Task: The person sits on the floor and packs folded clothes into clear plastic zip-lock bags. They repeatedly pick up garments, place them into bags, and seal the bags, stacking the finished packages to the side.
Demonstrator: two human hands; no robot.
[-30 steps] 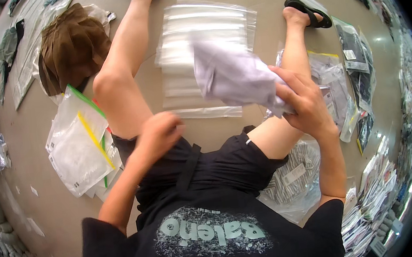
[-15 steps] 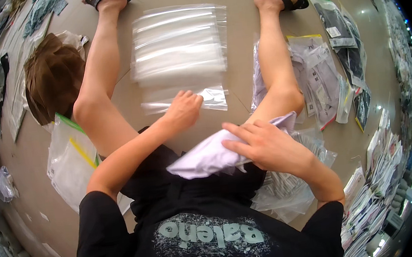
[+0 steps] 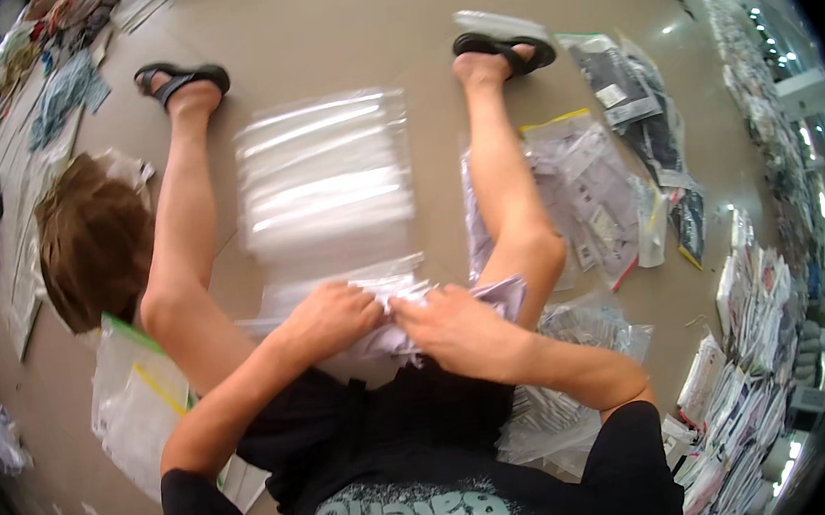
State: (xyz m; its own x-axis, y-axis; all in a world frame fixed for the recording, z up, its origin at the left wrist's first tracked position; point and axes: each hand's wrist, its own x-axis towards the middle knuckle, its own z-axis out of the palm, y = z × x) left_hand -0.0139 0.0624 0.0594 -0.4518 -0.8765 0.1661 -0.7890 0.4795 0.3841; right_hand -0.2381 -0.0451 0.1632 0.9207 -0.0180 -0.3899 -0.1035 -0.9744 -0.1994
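Left hand point(image 3: 330, 318): grip clamped on the pale folded garment point(image 3: 410, 328).
Right hand point(image 3: 455, 325): grip clamped on the same garment.
Ahead: stack of clear bags point(image 3: 324, 181) on floor point(image 3: 359, 32).

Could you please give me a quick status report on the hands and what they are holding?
Left hand and right hand both gripping a pale folded garment over the lap. Clear bag stack lies ahead. Nothing blocking.
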